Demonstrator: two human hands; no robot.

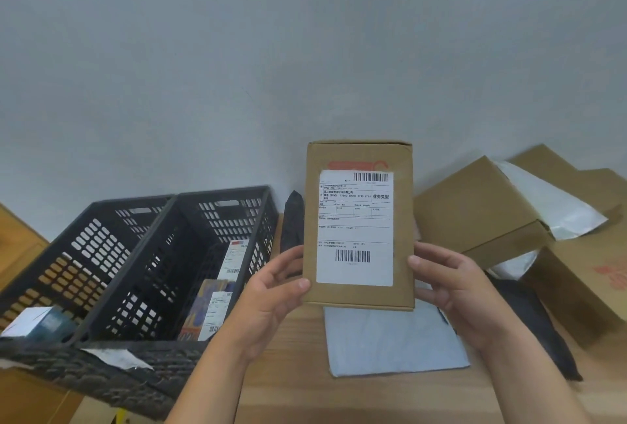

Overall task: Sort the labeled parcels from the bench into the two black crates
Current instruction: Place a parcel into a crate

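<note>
I hold a brown cardboard parcel (pixel 359 296) upright above the bench, its white shipping label facing me. My left hand (pixel 274 291) grips its lower left edge, thumb on the front. My right hand (pixel 451 288) grips its lower right edge. Two black perforated crates stand side by side at the left. The right crate (pixel 142 291) holds two labeled parcels leaning on its right wall. The left crate (pixel 57 271) holds a white and blue box at its near corner.
A pale grey mailer bag (pixel 393 339) lies flat on the wooden bench (pixel 288 389) below the parcel. Several cardboard boxes (pixel 481 210) and white bags are piled at the right. Black bags lie behind the parcel (pixel 291 220) and at the right (pixel 539 325).
</note>
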